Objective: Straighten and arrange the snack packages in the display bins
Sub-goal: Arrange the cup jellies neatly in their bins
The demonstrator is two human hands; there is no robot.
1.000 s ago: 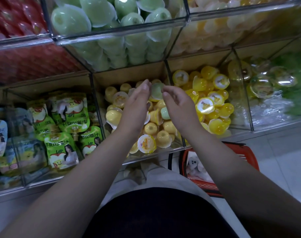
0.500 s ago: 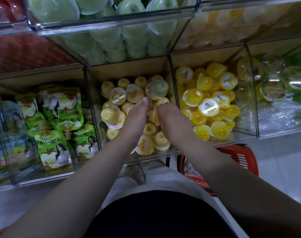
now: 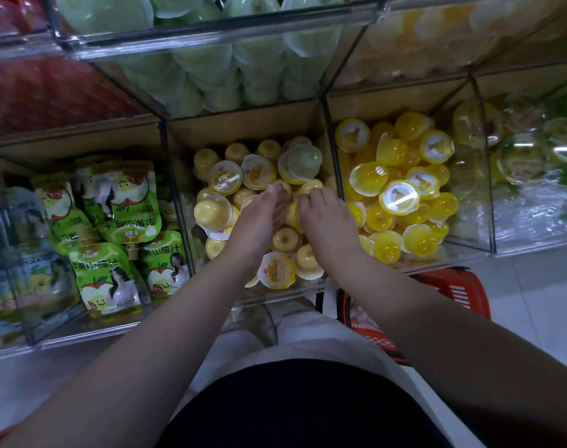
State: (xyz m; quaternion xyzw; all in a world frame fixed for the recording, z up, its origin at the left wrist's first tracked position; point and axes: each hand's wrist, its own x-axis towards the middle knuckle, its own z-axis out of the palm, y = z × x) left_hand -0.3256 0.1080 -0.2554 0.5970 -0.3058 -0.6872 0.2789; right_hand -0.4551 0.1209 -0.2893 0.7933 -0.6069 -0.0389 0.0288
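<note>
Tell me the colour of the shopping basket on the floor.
The basket is red; head view shows it.

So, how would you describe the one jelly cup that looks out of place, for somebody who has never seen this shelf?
In the lower row, find the middle bin, between the green juice pouches and the bright yellow cups. Look at its far right corner, just beyond the right hand. There lies the pale green cup, while its neighbours are pale yellow.
</note>
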